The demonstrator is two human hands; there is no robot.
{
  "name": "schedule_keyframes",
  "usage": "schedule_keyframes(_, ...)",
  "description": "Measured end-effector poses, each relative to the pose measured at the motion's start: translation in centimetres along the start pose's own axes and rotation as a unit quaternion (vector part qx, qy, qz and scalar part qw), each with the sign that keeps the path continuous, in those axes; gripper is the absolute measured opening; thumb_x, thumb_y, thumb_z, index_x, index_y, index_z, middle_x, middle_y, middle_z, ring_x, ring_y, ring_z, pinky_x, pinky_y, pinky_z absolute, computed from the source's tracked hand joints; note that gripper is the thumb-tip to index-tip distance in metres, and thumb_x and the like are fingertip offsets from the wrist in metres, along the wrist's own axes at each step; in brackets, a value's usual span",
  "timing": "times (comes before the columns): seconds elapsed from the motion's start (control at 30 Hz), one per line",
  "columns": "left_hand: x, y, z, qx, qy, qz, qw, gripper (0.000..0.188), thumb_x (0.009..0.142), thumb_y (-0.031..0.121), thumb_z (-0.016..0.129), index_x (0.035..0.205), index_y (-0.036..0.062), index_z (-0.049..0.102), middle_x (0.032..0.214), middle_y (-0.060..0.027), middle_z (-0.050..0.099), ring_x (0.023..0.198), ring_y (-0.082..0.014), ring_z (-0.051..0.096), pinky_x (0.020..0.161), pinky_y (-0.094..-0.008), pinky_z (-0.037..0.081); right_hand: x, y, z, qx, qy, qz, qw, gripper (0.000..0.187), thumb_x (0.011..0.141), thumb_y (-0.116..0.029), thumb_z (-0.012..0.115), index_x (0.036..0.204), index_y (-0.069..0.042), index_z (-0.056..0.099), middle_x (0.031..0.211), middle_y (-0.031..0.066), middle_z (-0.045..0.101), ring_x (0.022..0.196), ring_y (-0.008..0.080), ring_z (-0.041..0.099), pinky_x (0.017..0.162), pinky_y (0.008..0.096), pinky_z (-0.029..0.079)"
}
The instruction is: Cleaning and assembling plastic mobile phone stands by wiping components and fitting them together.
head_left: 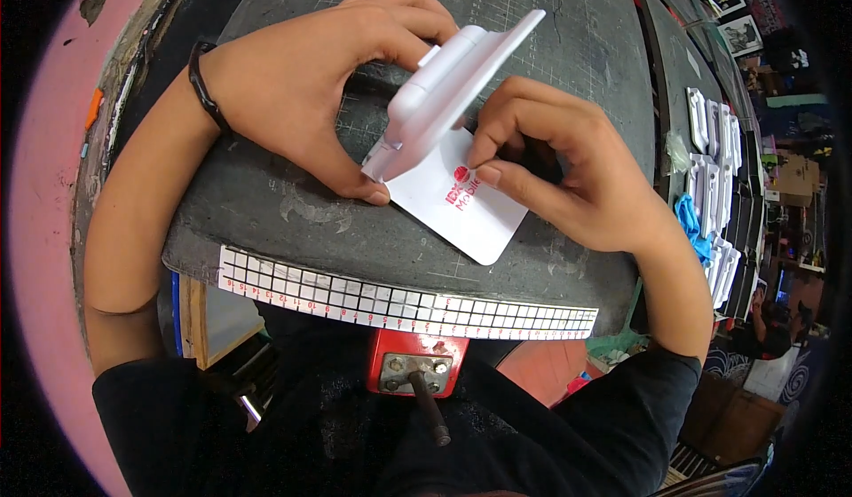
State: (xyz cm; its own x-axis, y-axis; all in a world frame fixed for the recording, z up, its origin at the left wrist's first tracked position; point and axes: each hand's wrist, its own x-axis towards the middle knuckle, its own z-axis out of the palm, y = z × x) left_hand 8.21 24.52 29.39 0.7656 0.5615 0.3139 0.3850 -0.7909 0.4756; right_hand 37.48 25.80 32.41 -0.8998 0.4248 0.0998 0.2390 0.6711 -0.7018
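Observation:
A white plastic folding stand [444,98], which looks like a phone stand, is held over the dark work surface by my left hand [311,71]. My left fingers are behind its raised panel, and the thumb presses near the hinge. Its flat lower plate [475,217] slopes toward me and bears a red printed mark [461,186]. Above that print is my right hand [568,160], with thumb and forefinger pinched close to the plate. Whatever lies between those fingertips, if anything, is too small to make out.
A white gridded ruler strip [408,306] runs along the near edge of the dark, scratched table [293,186]. Under it is a red metal bracket [417,364] with a rod. Several similar white stands [710,186] lie at right beside a blue cloth [690,222].

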Motion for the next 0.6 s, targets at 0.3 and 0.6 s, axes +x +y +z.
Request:
schedule_keyframes(0.3,0.24,-0.61,0.43,-0.023,-0.021,-0.005,1.0,0.079,0.045,0.046,0.107,0.113,0.0164,0.078,0.134,-0.0091,0.06,0.147,-0.0398,0.046,0.115,-0.0568,0.05,0.43,0.48,-0.15,0.046,-0.026,0.049,0.997,0.006,0.098,-0.002,0.077,0.099,0.001,0.072,0.099,0.0029,0.064,0.085,0.008,0.061,0.073,0.0253,0.049)
schedule_keyframes(0.6,0.26,-0.62,0.37,-0.005,-0.026,0.002,1.0,0.078,0.047,0.048,0.106,0.113,0.0171,0.078,0.134,-0.0097,0.059,0.145,-0.0398,0.047,0.117,-0.057,0.048,0.48,0.8,-0.6,0.036,-0.049,0.04,0.997,0.01,0.095,-0.002,0.078,0.104,-0.002,0.073,0.098,0.0003,0.064,0.081,0.0069,0.058,0.07,0.0249,0.046)
